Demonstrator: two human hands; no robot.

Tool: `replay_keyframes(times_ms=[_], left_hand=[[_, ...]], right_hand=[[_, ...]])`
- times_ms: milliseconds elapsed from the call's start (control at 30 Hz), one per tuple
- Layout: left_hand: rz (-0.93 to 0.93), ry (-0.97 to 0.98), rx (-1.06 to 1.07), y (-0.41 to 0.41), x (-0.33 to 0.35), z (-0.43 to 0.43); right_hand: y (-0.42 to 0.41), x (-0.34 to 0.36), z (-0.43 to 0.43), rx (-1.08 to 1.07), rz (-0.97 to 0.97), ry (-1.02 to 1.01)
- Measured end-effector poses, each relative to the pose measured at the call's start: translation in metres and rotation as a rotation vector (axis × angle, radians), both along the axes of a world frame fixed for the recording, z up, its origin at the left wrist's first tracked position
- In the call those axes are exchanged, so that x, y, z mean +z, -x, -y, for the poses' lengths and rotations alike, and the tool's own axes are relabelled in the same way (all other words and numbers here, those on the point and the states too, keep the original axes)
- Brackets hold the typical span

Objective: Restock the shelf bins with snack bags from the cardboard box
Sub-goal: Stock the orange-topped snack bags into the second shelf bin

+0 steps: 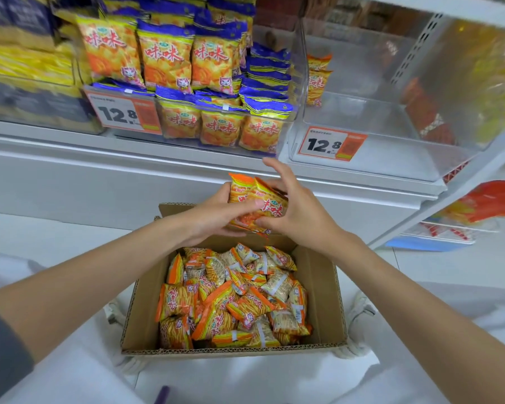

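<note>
An open cardboard box (324, 290) on the floor in front of me holds several small orange snack bags (231, 298). Above its far edge, my left hand (213, 217) and my right hand (295, 211) together hold a small bunch of orange snack bags (260, 199), fingers curled round them from both sides. On the shelf above, a clear bin at the right (391, 123) is almost bare, with a couple of orange bags (317, 80) standing at its back left corner. The clear bin to its left (274, 126) is packed with blue-topped bags.
Orange price tags reading 12.8 hang on the left bin (123, 113) and the right bin (331, 144). A white shelf ledge (129, 167) runs below the bins. A lower shelf at the right holds red packets (484, 202). White floor surrounds the box.
</note>
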State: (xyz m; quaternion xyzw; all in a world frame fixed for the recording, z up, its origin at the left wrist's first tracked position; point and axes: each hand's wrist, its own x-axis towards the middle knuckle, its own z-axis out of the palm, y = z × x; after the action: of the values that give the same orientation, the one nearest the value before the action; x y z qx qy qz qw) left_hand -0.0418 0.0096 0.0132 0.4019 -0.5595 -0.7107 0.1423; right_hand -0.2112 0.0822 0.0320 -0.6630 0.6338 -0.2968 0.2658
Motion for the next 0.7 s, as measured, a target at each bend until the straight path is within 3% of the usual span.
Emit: replay_keyframes(times_ms=[100,200,300,533,700], left_hand=[[-0.023,-0.010,0.103,0.002,-0.002,0.000],[-0.082,-0.046,0.190,0.006,0.004,0.003],[-0.090,0.030,0.135,0.009,0.017,0.001],[0.119,0.346,-0.049,0.033,0.085,0.008],[0.157,0.499,-0.157,0.068,0.145,0.036]], right_hand=[[-0.001,-0.002,0.000,-0.016,0.007,0.073],[0.003,-0.005,0.001,-0.178,0.307,-0.114],[0.008,-0.001,-0.001,-0.149,0.573,-0.285],[0.030,0.055,0.011,-0.177,0.625,-0.272],[0.063,0.100,0.028,-0.205,0.751,-0.086]])
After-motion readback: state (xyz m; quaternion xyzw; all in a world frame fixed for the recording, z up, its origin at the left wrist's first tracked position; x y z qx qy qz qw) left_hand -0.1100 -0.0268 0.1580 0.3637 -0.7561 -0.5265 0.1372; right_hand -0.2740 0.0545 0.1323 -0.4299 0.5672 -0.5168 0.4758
